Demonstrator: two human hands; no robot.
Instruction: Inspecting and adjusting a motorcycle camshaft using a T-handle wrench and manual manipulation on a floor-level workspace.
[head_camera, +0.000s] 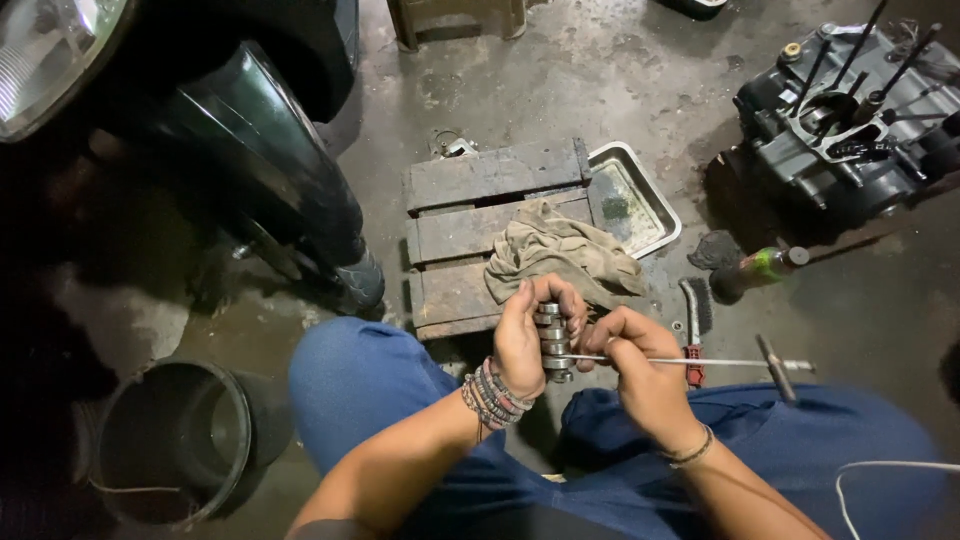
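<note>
Below us, we see our own two bare hands working over our knees, which are in blue trousers (380, 390). Our left hand (522, 335), with a stack of beaded bracelets (492, 393) at the wrist, is wrapped around a short metal shaft (552, 342) ringed with ridges, holding it upright between the knees. Our right hand (640, 370) pinches a thin metal rod (700, 361) near its tip, fingers closed tight on it, and the tip touches the shaft's side. The rod runs out to the right and ends in a crosswise T-handle (777, 367). A thin band sits on the right wrist.

Just beyond the hands lies a low wooden pallet (470, 215) on the stained concrete floor (560, 80). A crumpled beige rag (560, 255) rests on its right half, near our fingertips. A shallow metal tray (655, 205) lies against the pallet's right edge. Right of the hands, on the floor, lie a wire brush (694, 310) with a red handle and a dark bottle (755, 270) on its side. Farther right stands a black engine case (850, 130) with long studs sticking up. At left we see a motorcycle's dark front fender (260, 150) and headlight (50, 50), and a black bucket (175, 440) at lower left.
</note>
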